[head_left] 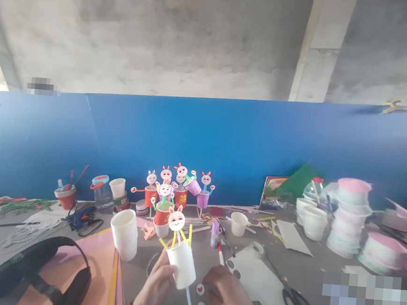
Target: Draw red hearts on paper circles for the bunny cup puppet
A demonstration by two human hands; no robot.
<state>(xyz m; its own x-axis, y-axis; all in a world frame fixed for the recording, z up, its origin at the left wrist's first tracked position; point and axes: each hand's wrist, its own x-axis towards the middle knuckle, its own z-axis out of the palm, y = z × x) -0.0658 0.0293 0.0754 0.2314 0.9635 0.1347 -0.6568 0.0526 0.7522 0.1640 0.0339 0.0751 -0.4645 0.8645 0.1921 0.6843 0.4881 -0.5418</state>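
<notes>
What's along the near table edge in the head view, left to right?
Black headset → orange paper sheets → left hand holding a white paper cup rabbit → right hand resting on the table → black scissors.

A craft workshop is showing itself here: finished bunny cup puppets (175, 190) are standing at twelve o'clock, stacked paper cups (350, 215) sitting at two o'clock, scissors (292, 298) lying at four o'clock, coloured paper (105, 262) resting at eight o'clock.

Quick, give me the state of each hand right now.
Left hand: closed around the white paper cup with the bunny face.
Right hand: resting palm-down on the table; grip cannot be told.
</notes>
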